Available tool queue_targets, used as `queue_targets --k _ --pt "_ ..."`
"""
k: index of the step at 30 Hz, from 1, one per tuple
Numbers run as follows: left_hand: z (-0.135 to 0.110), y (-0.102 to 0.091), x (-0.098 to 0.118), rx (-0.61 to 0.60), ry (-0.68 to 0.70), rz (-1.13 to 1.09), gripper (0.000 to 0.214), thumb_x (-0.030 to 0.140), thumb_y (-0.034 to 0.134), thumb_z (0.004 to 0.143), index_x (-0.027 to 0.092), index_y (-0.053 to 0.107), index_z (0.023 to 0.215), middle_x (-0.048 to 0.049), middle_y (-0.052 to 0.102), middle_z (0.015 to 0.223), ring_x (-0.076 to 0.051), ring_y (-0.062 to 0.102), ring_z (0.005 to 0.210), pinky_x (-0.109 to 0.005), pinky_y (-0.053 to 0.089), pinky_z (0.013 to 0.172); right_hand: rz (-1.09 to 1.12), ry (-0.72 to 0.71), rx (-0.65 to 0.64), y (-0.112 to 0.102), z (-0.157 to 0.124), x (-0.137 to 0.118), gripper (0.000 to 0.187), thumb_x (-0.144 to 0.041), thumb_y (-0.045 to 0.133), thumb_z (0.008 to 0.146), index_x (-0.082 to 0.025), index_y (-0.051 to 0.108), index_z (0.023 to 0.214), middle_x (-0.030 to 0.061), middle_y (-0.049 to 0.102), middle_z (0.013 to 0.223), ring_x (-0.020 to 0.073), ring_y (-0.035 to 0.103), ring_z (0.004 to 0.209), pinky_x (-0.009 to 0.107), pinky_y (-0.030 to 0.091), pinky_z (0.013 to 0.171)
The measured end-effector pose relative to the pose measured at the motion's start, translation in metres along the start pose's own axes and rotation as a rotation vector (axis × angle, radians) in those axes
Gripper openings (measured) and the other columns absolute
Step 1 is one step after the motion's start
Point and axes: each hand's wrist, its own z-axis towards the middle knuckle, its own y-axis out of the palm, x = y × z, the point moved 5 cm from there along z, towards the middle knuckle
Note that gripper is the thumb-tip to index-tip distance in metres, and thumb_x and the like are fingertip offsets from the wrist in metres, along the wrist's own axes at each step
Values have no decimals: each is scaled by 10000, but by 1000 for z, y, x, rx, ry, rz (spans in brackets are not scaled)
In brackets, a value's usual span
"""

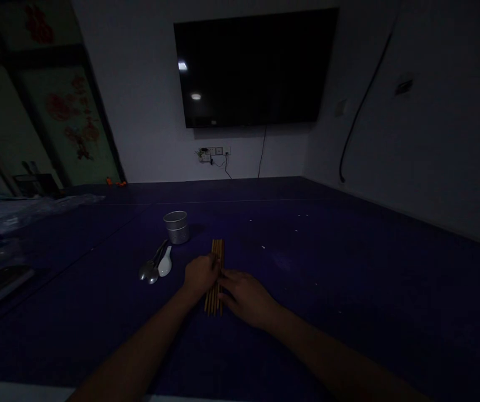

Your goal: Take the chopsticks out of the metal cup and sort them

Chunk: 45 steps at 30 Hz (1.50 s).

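Observation:
A bundle of wooden chopsticks (212,301) lies lengthwise in front of me on the dark blue-purple surface. My left hand (200,274) is closed around its middle from the left, fingers curled over the top. From the right, my right hand (246,296) grips the same bundle, with fingertips and thumb on its right side. Parts of the chopsticks are hidden under both hands. To the left lie a white soup spoon (165,264) and metal spoons (153,274), close together. Just beyond them stands a silver perforated metal cup (177,228), upright.
The blue-purple surface (290,335) reaches back to the wall, with small white specks on it. At the left are plastic wrapping (51,206) and a flat, dark, light-edged object (1,287). A television (257,67) hangs above wall sockets (215,151).

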Motion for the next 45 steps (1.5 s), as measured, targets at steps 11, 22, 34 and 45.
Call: queue_targets --k 11,22,34,45 --pt "0 1 0 -2 -6 4 393 414 289 933 210 603 1052 -88 699 945 -210 664 886 -267 462 700 1 -2 -10 -1 0 -1 276 -252 473 897 -172 579 1139 113 574 1234 232 517 1156 366 382 977" --pt "0 1 0 9 8 -14 383 412 283 931 230 599 1049 -80 698 944 -213 664 871 -269 455 682 -6 2 -18 -1 0 -1 289 -259 469 899 -166 577 1150 124 562 1252 243 507 1167 386 389 972" --pt "0 0 0 10 12 -4 385 409 283 931 224 604 1038 -79 696 941 -208 665 858 -266 461 682 -7 -6 -20 -1 0 -1 281 -253 468 897 -152 581 1133 132 564 1244 243 509 1163 385 392 967" --pt "0 1 0 10 -3 -4 386 409 292 933 210 608 1030 -93 699 934 -213 664 883 -267 459 696 7 1 -11 -2 -1 -1 276 -252 484 890 -173 578 1137 118 563 1249 240 511 1163 371 393 965"
